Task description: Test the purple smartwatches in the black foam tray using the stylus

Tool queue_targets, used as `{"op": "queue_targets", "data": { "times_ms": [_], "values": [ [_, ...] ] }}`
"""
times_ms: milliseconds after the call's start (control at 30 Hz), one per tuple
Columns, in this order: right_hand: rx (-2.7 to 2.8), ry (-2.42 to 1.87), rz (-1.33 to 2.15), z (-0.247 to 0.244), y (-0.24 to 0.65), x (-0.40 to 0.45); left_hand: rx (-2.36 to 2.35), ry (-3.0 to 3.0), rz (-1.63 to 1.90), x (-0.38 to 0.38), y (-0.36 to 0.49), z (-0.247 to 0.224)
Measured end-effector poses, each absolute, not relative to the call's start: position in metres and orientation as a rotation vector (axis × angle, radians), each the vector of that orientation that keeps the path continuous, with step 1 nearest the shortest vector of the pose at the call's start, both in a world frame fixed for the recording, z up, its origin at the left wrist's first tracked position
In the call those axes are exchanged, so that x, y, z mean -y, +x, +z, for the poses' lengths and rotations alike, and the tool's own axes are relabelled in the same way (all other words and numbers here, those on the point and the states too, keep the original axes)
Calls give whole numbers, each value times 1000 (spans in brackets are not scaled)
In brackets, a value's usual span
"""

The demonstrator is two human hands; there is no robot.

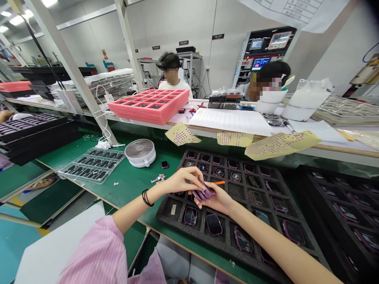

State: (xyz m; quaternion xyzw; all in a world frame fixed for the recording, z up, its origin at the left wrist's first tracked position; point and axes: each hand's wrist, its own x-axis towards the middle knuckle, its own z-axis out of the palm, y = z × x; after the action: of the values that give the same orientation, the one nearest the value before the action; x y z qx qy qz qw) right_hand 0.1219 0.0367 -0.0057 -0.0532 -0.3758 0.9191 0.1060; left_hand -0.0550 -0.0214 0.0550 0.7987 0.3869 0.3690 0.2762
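My left hand [186,180] reaches in from the left, its thumb and fingers pinched on purple watch cases [204,192] that appear to be stacked together. From below, my right hand [218,200] wraps its fingers round the same cases. A thin orange stick [219,182] juts out beside my right hand; whether that hand grips it I cannot tell. Both hands are above a dark foam tray [181,230], whose compartments hold several purple-framed smartwatches, such as one watch [213,224] near the front. One front-left compartment contains only a small pale strip [173,209].
A white round fan [140,153], a loose watch [164,164] and a clear tray of dark parts [93,165] lie left on the green bench. Another watch tray [340,205] stands right. A pink foam tray [160,114] occupies the shelf ahead. Two people [174,83] sit beyond.
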Motion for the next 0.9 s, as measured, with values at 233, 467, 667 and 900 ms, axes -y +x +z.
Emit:
{"op": "queue_targets", "data": {
  "times_ms": [233, 467, 667, 900],
  "values": [
    [1124, -176, 2690, -5, 122, -37, -987, 2156, 942, 17, -55, 55],
    [1157, -215, 2717, -5, 124, -36, -1017, 2012, 906, 19, -52, 66],
    [1253, -210, 2707, 1, 126, -30, -1063, 2050, 799, 18, -56, 71],
    [1500, -290, 2577, 16, 138, -37, -931, 2142, 716, 9, -48, 77]
  ]
}}
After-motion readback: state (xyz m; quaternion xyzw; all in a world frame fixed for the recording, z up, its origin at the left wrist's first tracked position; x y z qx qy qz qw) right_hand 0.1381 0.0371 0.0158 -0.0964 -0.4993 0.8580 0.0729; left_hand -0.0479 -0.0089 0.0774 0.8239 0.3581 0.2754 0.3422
